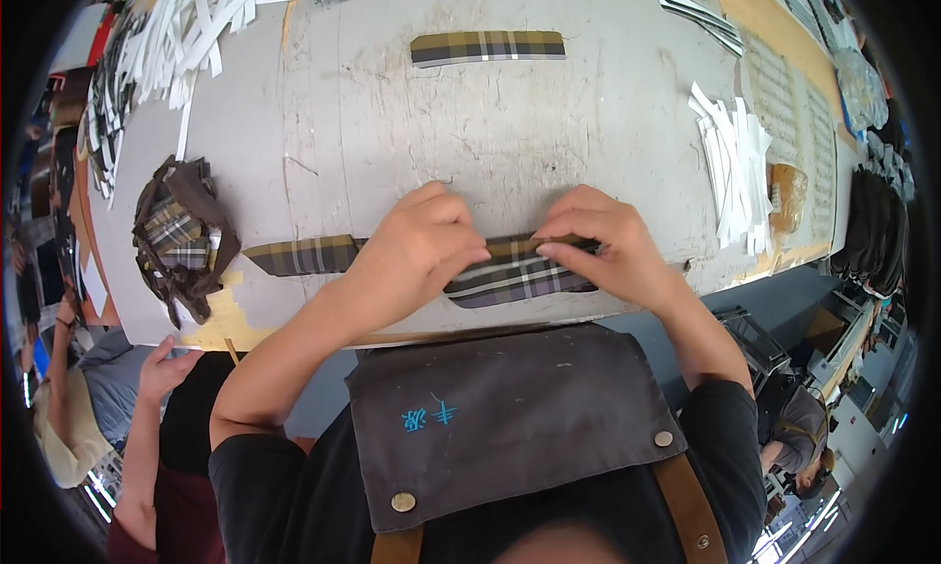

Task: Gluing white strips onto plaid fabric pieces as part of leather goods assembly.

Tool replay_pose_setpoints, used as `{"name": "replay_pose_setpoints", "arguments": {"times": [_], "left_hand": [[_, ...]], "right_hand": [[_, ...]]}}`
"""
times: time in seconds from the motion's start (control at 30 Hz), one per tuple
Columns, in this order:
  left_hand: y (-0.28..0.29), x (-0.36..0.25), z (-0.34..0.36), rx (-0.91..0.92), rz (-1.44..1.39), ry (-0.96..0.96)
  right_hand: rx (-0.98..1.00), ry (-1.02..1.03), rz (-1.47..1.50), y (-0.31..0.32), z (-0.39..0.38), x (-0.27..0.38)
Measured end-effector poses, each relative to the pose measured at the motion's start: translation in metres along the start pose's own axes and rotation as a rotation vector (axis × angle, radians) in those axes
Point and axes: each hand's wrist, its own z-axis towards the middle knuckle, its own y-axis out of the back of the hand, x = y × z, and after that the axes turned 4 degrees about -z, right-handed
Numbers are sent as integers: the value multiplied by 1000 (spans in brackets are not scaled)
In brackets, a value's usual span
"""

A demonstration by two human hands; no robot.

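A plaid fabric piece (520, 288) in brown, grey and white lies near the front edge of the table (382, 152). At its left part, my left hand (431, 236) is closed, thumb against fingers, on the far edge of the cloth. My right hand (603, 241) pinches that same edge farther right, where the fabric looks folded over. Just left of my left wrist, a second plaid strip (304, 255) lies flat, partly under my forearm. Another plaid strip (487, 48) rests by itself toward the far side.
A heap of dark and plaid cloth (181, 231) sits at the left edge. White strips (186, 35) pile up far left, and more white strips (735, 172) lie on the right beside a tan wrapped bundle (787, 196). Another person's hand (167, 368) is near the table's left front.
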Motion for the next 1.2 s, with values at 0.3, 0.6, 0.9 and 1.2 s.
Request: {"name": "replay_pose_setpoints", "arguments": {"times": [0.3,0.6,0.9,1.2], "left_hand": [[5,14,14,-71,-35,203],[24,35,40,-235,262,-39],[25,64,70,-476,280,197],[13,24,24,-164,426,49]], "right_hand": [[94,-38,-223,18,29,-2],[-163,209,-362,22,56,-16],[-301,-55,-436,35,91,-32],[-133,153,-427,25,49,-13]]}}
